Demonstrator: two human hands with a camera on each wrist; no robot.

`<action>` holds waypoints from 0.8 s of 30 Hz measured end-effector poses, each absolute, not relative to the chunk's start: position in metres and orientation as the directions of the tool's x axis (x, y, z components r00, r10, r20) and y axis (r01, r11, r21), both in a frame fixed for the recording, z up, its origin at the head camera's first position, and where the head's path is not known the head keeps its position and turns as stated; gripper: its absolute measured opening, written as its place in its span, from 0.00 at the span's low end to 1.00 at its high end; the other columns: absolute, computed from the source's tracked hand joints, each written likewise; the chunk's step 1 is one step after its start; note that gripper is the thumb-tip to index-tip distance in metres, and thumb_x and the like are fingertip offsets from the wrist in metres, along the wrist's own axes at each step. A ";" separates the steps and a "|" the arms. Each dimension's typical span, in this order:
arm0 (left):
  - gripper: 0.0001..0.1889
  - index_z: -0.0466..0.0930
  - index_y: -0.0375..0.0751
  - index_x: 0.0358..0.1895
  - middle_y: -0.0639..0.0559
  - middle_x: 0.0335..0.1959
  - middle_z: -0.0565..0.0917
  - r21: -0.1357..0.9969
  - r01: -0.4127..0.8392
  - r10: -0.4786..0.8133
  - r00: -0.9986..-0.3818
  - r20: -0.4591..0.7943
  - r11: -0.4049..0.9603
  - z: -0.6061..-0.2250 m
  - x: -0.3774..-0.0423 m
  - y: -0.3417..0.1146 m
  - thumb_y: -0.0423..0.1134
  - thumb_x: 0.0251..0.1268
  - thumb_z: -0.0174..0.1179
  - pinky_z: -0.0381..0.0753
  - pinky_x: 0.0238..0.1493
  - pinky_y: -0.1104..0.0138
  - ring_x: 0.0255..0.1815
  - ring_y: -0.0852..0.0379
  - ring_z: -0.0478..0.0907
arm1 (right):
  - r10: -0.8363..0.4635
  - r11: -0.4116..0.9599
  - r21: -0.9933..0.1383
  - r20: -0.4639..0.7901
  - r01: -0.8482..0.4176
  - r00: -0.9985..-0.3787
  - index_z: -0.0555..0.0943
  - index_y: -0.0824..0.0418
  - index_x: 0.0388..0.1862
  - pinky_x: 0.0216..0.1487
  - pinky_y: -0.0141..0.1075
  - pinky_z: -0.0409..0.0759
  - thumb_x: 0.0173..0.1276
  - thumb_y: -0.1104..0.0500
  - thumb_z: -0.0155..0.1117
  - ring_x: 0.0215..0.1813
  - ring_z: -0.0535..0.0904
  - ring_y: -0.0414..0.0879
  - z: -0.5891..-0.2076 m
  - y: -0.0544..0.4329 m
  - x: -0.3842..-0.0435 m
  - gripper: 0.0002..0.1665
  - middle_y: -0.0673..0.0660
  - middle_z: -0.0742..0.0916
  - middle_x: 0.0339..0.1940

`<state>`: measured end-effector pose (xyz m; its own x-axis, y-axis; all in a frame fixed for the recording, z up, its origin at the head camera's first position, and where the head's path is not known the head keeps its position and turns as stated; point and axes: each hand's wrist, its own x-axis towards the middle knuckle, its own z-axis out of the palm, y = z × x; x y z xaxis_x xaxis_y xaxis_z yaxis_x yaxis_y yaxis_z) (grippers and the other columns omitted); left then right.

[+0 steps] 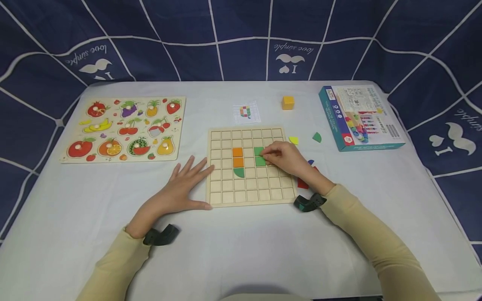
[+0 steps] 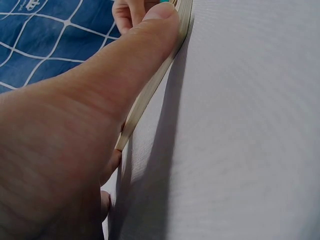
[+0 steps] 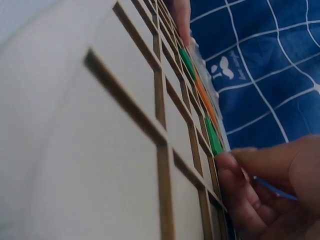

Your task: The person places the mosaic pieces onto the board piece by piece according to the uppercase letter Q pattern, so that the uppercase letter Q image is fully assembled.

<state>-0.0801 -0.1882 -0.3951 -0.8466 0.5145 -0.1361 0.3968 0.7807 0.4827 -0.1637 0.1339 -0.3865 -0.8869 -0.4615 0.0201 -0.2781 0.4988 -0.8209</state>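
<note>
A wooden grid board [image 1: 229, 196] lies on the table. In its cells sit two orange squares [image 1: 237, 157] above a green quarter-round piece [image 1: 239, 172], and two green squares [image 1: 258, 151] further right. My right hand [image 1: 288, 159] is over the board's right side, thumb and curled fingertips together at the lower green square [image 1: 260, 161]. In the right wrist view, those fingertips [image 3: 227, 162] meet at the green piece's end and partly hide it. My left hand [image 1: 180, 190] spreads its fingers against the board's left edge; its thumb [image 2: 145, 45] touches the board's edge in the left wrist view.
A small pattern card [image 1: 246, 113] and an orange-yellow cube [image 1: 288, 103] lie behind the board. Loose yellow [image 1: 293, 140], green [image 1: 317, 137] and red [image 1: 302, 184] pieces lie at its right. A fruit puzzle board [image 1: 124, 130] is at left, a box [image 1: 361, 117] at right.
</note>
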 end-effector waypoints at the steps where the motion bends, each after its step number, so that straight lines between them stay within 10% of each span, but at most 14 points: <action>1: 0.57 0.52 0.50 0.74 0.48 0.75 0.46 0.484 0.396 0.515 -0.846 -0.137 0.780 -0.396 -0.080 -0.188 0.69 0.38 0.67 0.27 0.64 0.44 0.73 0.45 0.27 | -0.462 0.486 -0.834 0.007 -0.260 -0.887 0.84 0.67 0.40 0.34 0.34 0.79 0.64 0.67 0.63 0.31 0.82 0.44 -0.385 0.136 -0.164 0.07 0.56 0.85 0.35; 17: 0.57 0.52 0.50 0.74 0.48 0.75 0.46 0.486 0.397 0.514 -0.847 -0.132 0.779 -0.398 -0.080 -0.190 0.70 0.38 0.65 0.27 0.64 0.43 0.73 0.46 0.27 | -0.206 0.556 -0.828 -0.056 -0.070 -0.977 0.81 0.67 0.48 0.39 0.30 0.78 0.68 0.58 0.60 0.39 0.78 0.52 -0.360 0.223 -0.161 0.15 0.62 0.83 0.45; 24: 0.57 0.52 0.50 0.74 0.47 0.75 0.45 0.489 0.396 0.517 -0.845 -0.137 0.777 -0.396 -0.080 -0.190 0.69 0.39 0.66 0.28 0.64 0.43 0.73 0.45 0.27 | -0.295 0.631 -0.770 -0.120 -0.099 -0.948 0.82 0.67 0.46 0.38 0.24 0.74 0.67 0.60 0.61 0.38 0.77 0.47 -0.372 0.253 -0.144 0.13 0.61 0.84 0.41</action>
<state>-0.0801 -0.1896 -0.3957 -0.8450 0.5169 -0.1369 0.3962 0.7772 0.4889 -0.1442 0.2532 -0.3722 -0.9481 -0.2946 -0.1196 -0.0990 0.6309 -0.7695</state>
